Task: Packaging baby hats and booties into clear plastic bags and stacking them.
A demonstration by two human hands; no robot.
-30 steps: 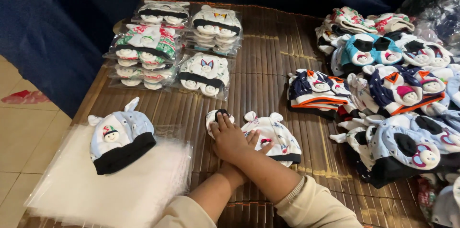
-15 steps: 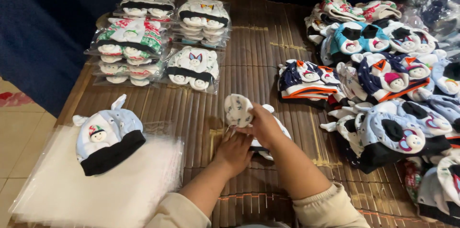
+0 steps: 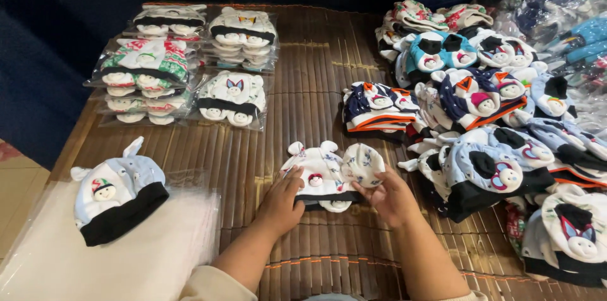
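Note:
A small white baby hat [image 3: 319,173] with little ears, a black brim and a snowman patch lies flat on the brown bamboo mat [image 3: 316,79] near its middle. My left hand [image 3: 282,203] rests on the hat's lower left edge. My right hand [image 3: 387,195] pinches a small round white patterned piece [image 3: 361,164] and holds it up at the hat's right side.
A light blue hat with a black brim [image 3: 114,193] sits on a stack of clear plastic bags [image 3: 107,257] at the lower left. Bagged hat stacks [image 3: 183,64] stand at the back left. Several loose hats [image 3: 493,117] are piled along the right side.
The white hat has been laid flat on the mat. My hands have uncrossed: the left now rests on the hat, the right holds the round piece beside it. The camera view has shifted.

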